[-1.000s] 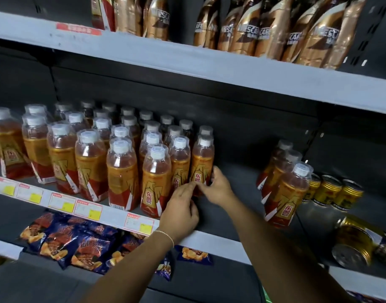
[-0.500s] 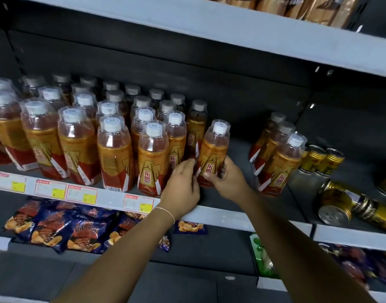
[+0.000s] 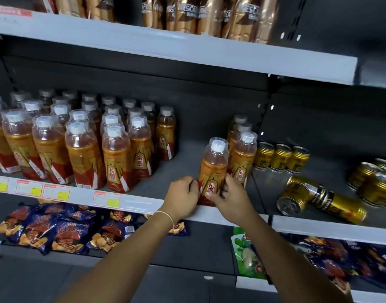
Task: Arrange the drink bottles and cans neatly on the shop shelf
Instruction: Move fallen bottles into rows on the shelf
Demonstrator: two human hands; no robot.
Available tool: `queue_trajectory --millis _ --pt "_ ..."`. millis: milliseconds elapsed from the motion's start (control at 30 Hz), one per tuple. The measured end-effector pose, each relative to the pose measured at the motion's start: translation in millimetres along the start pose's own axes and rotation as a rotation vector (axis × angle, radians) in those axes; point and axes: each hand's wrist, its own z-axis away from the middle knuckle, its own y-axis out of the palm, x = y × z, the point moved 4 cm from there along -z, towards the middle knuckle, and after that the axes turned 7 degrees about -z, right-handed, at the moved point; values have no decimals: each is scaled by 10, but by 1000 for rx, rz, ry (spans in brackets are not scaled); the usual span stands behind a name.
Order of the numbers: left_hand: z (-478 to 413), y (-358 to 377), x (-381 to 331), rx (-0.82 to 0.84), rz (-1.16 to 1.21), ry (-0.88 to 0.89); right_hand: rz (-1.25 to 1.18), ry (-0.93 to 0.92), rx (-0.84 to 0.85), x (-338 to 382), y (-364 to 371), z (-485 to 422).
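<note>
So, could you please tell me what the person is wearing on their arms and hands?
Both forearms are bare, with no sleeves in view and no gloves. The left hand has a thin, pale string-like bracelet around its wrist. The right hand and its wrist show nothing worn; no rings are visible on the fingers.

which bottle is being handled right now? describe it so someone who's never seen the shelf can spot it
On the middle shelf, find the bare gap between the big block of orange bottles on the left and the short row beside the gold cans. The held bottle stands at the front edge there, ahead of that short row. It alone is gripped low down by the left hand and the right hand.
</note>
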Motion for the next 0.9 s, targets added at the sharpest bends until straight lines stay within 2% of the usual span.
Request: queue_trajectory --millis 200,433,667,767,900 --pt "44 287 -318 35 -45 16 -65 6 -43 -151 -400 155" --pt "24 513 -543 84 -50 65 3 1 -81 -230 -726 256" --pt "8 652 -512 98 0 141 38 -18 -87 -259 -755 283" --pt "16 679 -518 75 -68 185 70 -17 -82 -262 -757 270" --pt "-5 720 -468 110 -158 160 99 -3 -68 -285 -752 272"
